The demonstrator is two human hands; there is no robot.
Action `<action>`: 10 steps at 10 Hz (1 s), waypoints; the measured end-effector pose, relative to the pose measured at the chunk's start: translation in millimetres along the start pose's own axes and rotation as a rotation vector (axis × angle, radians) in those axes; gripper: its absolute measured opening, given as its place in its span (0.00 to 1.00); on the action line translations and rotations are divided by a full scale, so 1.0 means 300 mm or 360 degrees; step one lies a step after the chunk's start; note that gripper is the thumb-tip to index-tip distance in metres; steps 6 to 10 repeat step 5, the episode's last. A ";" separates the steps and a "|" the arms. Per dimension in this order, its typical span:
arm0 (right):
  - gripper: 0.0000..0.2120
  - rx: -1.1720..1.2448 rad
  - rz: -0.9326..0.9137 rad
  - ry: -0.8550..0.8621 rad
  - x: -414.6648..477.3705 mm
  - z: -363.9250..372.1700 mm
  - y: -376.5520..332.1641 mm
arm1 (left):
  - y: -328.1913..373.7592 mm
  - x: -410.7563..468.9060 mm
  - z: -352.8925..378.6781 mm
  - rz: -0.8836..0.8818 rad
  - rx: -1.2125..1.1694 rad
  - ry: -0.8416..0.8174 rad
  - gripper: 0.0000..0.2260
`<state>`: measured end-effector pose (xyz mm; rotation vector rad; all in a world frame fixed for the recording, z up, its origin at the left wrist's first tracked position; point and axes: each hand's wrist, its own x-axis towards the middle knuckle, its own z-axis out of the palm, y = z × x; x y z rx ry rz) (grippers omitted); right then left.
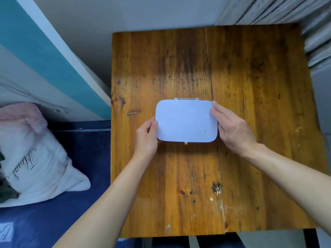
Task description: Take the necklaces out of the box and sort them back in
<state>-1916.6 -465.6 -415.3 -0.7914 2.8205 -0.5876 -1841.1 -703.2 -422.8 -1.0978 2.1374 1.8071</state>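
Box closed, both hands at its ends

Box (186, 120), white and rounded at the corners, lies flat near the middle of the wooden desk (250, 77) with its lid shut. Its long axis runs left to right across the person's view. A small metal clasp (186, 143) sits at the middle of the near long edge, and a clear hinge strip (186, 98) shows along the far long edge, so the lid should swing up and away from the person. No necklaces are visible; whatever is inside is hidden by the lid.

The left hand (146, 140) touches the box's left short end, fingers (154, 125) curled loosely against the near-left corner. The right hand (234, 129) rests on the right short end, fingers (215, 109) laid flat along the edge up to the far-right corner. Neither hand is closed around the box; each only braces a side, and nothing else is held.

The clasp lies between the two hands and slightly nearer the person than either set of fingertips. Both hands are about equally close to it, so either thumb could reach it while the other hand steadies the box.

Left of the desk, a pillow (35, 154) lies on a dark blue bed (80, 203).
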 end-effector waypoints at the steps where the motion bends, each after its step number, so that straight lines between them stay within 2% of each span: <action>1: 0.22 0.0068 0.0082 -0.0012 -0.001 0.012 -0.024 | -0.025 -0.022 0.002 0.0098 0.0193 -0.0009 0.18; 3: 0.24 0.0101 0.0106 -0.0062 0.030 0.010 -0.059 | -0.083 -0.026 -0.009 0.0401 0.1008 0.0141 0.21; 4: 0.25 0.0055 0.0122 -0.0134 0.027 0.011 -0.045 | -0.102 -0.031 -0.005 0.0392 0.1261 0.0124 0.26; 5: 0.25 -0.0022 0.0178 -0.0175 0.045 -0.024 -0.040 | -0.108 -0.042 0.006 0.0411 0.1314 0.0125 0.33; 10: 0.25 -0.0022 0.0178 -0.0175 0.045 -0.024 -0.040 | -0.108 -0.042 0.006 0.0411 0.1314 0.0125 0.33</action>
